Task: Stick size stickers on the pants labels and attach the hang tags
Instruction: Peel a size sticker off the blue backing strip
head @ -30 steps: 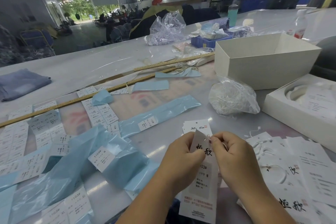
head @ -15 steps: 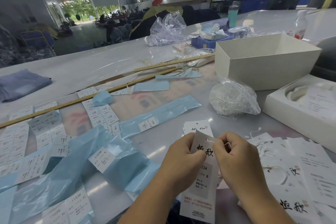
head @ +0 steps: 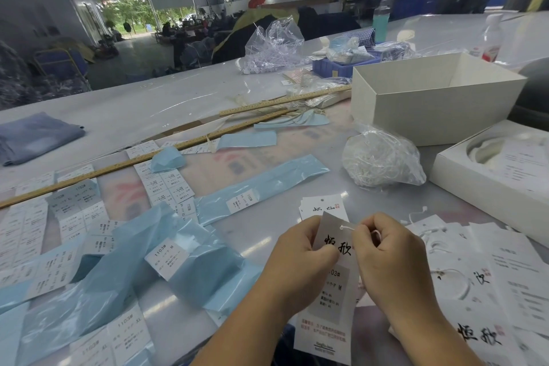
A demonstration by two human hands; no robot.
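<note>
Far to the left a folded blue cloth lies on the table, well apart from the work. Nearer, size stickers lie in rows on their sheets, some printed XL and some M, with peeled blue backing strips strewn over and between them. A long wooden ruler runs slantwise behind them. The spread looks deliberate: each size sits within easy reach of whoever is sticking.

In the middle, close to the person, the left hand pinches a hang tag near its top edge and holds it upright, printed face toward the person; I take this as steadying the punched end. A sticker reading M is already on the tag's face. Just behind it a small stack of tags lies flat.

The right hand is curled around a white string, whose end pokes out at the tag's top corner. I judge the threading is under way; whether the string has passed through the hole I cannot tell.

Farther right, a clear bag of strings lies near, a supply close to the threading hand. Finished tags with strings lie fanned beside the right wrist. Behind stand an open white box and a shallower tray.
</note>
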